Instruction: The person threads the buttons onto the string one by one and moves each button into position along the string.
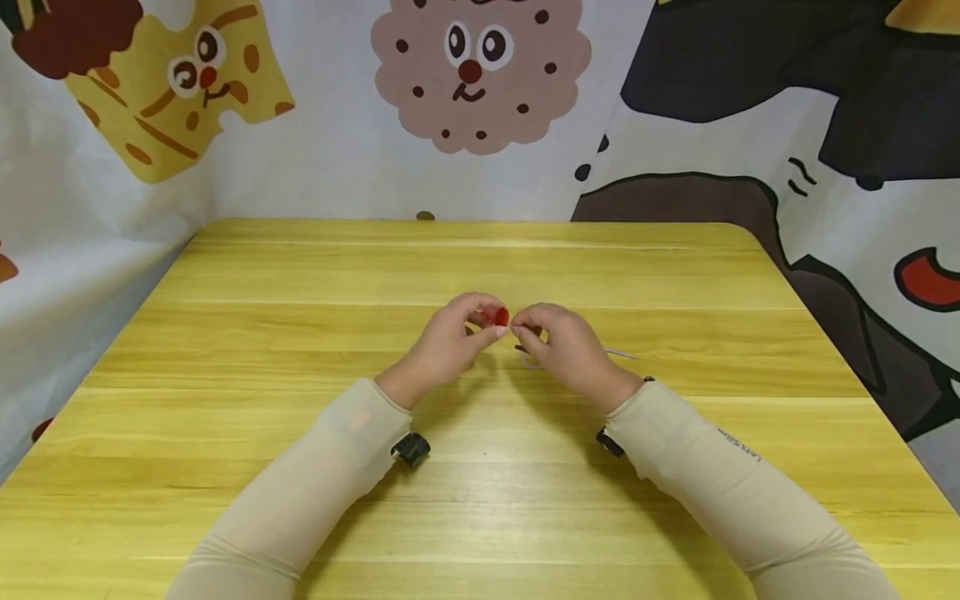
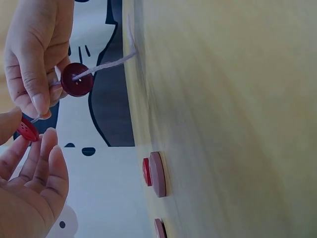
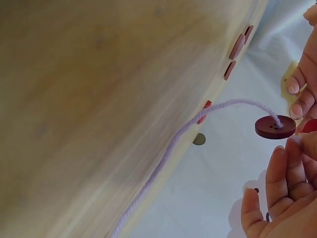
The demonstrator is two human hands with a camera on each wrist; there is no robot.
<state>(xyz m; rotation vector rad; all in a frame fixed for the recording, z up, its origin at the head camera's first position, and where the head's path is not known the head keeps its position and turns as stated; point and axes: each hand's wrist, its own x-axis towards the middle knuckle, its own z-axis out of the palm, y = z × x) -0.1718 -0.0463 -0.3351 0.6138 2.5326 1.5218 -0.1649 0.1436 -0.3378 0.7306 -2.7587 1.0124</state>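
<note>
Landmark: dark red button (image 2: pixel 79 89), strung on the cord, its holed face turned away from the pinching fingers; it hangs clear of the table (image 1: pixel 487 517).

Item, red button (image 1: pixel 501 317): left of the dark red button and just beyond it in the head view. Set on edge, broad face turned toward the right hand; its long axis, the disc's diameter, runs across the line of the cord.

Item, lilac cord (image 3: pixel 171 148): passes through the dark red button. The working end points left, at the red button; the long tail runs out to the right of the landmark and down onto the table. Whether the tip has entered a hole cannot be told.

Item, left hand (image 1: pixel 450 337): pinches the red button by its rim between thumb and forefinger, remaining fingers loosely apart.

Item, right hand (image 1: pixel 570 342): beside the dark red button; thumb and forefinger pressed together on the cord near its end.

Item, loose buttons (image 2: pixel 158 174): flat on the table, well apart from the landmark.

Handling note, by judgement: threading seems in hand. Best kept: a short, stiff length of cord beyond the pinch, the red button square to the tip, holes uncovered by fingers, dark red button well back from the end.
</note>
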